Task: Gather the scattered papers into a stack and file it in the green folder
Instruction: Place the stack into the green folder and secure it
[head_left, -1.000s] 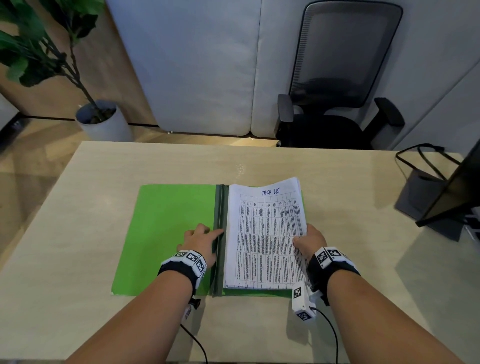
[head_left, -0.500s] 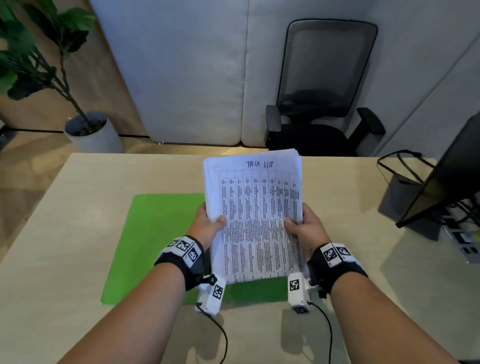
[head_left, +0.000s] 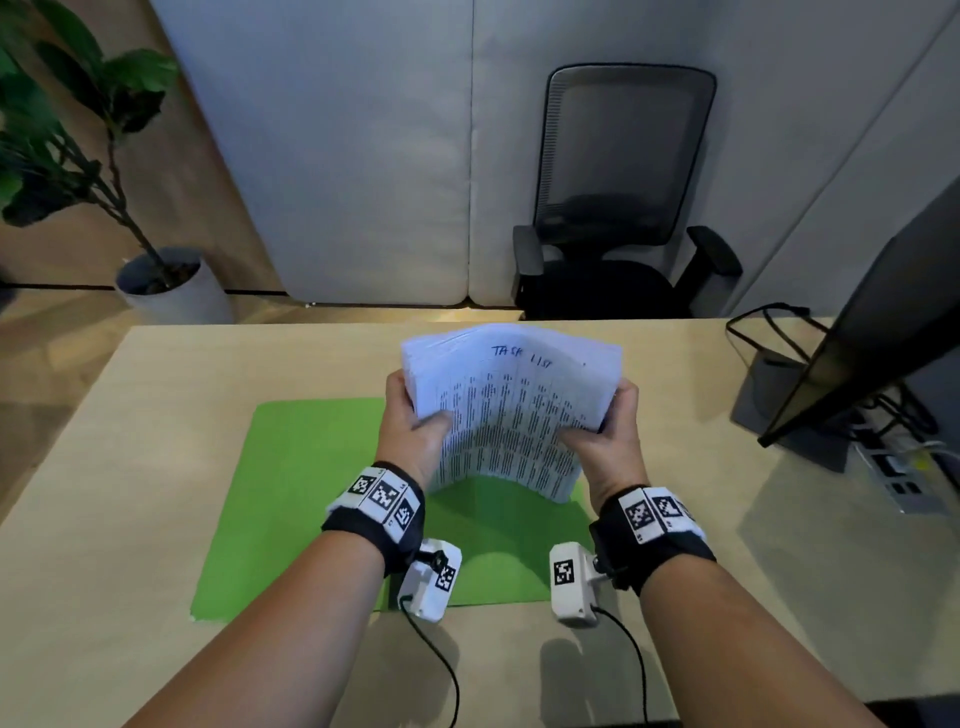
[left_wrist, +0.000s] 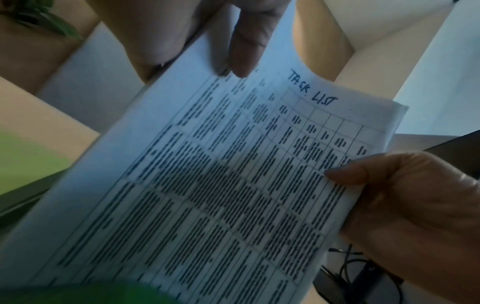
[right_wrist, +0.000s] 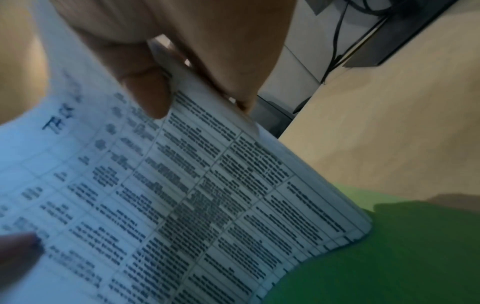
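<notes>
Since half a second before, the paper stack (head_left: 511, 410) had bowed upward between both hands above the green folder (head_left: 311, 499), which lay open on the surface (head_left: 156, 364). Left hand (head_left: 415, 431) and right hand (head_left: 605, 441) pinched its side edges, thumbs on the printed top sheet, fingers (head_left: 626, 395) curled behind.

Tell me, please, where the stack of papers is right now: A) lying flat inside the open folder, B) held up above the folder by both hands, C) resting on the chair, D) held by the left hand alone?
B: the left hand and the right hand each grip a side edge of the stack of papers, which bows upward, lifted clear of the green folder lying open on the table.
</notes>
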